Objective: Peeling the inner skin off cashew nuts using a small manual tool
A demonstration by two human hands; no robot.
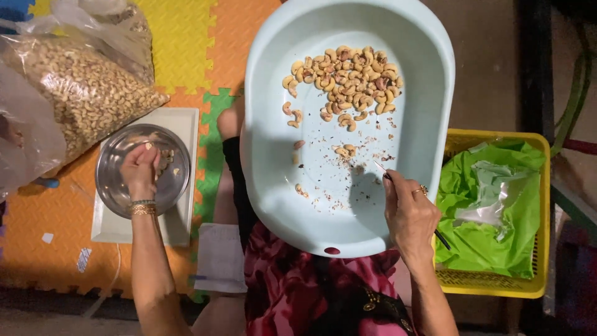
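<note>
Left hand [140,169]: reaches into the steel bowl [111,180] that sits on a white scale [180,227] on the foam floor mat [50,242]; its grip is bunched, fingertips pressed together over a few pale kernels at the bowl's far side; whether it pinches one I cannot tell.
Right hand [410,214]: rests on the near rim of the pale blue basin [267,162]; its grip is closed around a thin dark-handled tool [382,168] whose tip points into the basin, just ahead of the fingers.
Cashews [343,84]: most lie heaped at the basin's far end, well beyond the right grip; a few strays lie between the heap and the tool tip; brown skin flakes [348,186] are scattered just left of the grip.
Progress, as I judge it: only a handful of kernels are in the steel bowl, while the heap in the basin looks largely untouched; so the bulk seems left to do; the flakes suggest some peeling is done.
Supply: a big clear bag of cashews [74,87] lies beyond the left grip, near the scale's far corner.
Edges and room: the basin rides on the person's lap, its near rim under the right wrist; a yellow basket [541,218] lined with green plastic [491,242] sits close to the right of that grip; between basin and scale is a narrow gap taken up by the knee; the basin's middle offers open room.
</note>
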